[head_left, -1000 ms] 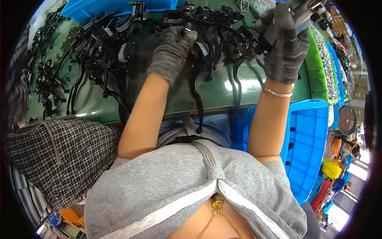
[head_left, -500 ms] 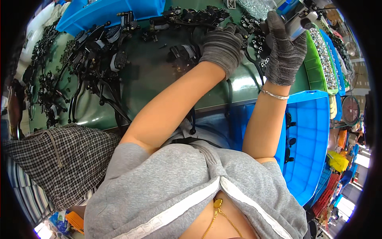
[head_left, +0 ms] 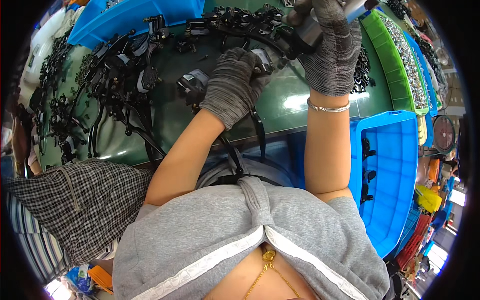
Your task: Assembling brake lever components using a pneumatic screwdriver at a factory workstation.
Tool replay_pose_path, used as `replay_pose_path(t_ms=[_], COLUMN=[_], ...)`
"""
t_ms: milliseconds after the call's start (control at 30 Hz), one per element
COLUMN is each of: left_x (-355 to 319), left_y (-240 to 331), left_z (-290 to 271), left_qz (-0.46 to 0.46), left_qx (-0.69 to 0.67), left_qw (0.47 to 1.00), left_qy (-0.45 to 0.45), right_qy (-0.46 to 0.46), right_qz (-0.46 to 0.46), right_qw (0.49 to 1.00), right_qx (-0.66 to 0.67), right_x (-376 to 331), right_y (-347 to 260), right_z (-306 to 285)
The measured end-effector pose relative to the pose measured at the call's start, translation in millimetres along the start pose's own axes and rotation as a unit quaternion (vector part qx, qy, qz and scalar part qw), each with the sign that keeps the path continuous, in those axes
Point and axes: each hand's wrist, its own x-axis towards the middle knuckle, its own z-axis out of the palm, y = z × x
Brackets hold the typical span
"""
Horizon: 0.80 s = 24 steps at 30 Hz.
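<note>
My left hand [head_left: 234, 82], in a grey knit glove, presses down on a black brake caliper part [head_left: 261, 59] with a hose on the green table [head_left: 280, 107]. My right hand [head_left: 330, 47], also gloved, grips a grey power tool [head_left: 312, 27] held over that part. A silver bracelet [head_left: 327, 107] circles my right wrist. Another black caliper [head_left: 192, 82] lies just left of my left hand.
Several black brake assemblies with hoses [head_left: 120, 85] cover the table's left side. A blue bin [head_left: 130, 17] stands at the back, a blue bin [head_left: 395, 175] with a few black parts at my right, and green trays of small metal parts [head_left: 400, 55] beyond. A person in a checked shirt [head_left: 75, 205] is at my left.
My left hand has moved right, from the pile of assemblies to the part near the tool. The view has shifted, and my right hand with the tool has come down closer to the part.
</note>
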Motion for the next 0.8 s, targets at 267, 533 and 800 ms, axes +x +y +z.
replay_pose_path(t_ms=[267,533,800], left_x=[-10.4,-14.6,-19.9], left_y=[-1.6,-4.4,-10.0], left_z=[-12.5,-0.9,3.7], left_qz=[-0.017,0.003,-0.030], left_qx=[-0.023,-0.033,-0.113], left_qw=[1.000,0.998,0.992], left_qy=[0.003,0.049,0.047], right_qy=[-0.048,-0.016,-0.092], right_qz=[0.005,0.022,-0.052], right_qw=[0.999,0.994,0.992], right_qx=[0.025,-0.106,0.074], right_x=[-6.4,-9.3,-1.1], right_y=[5.6,3.6,3.6], right_z=[26.4,21.8,26.7])
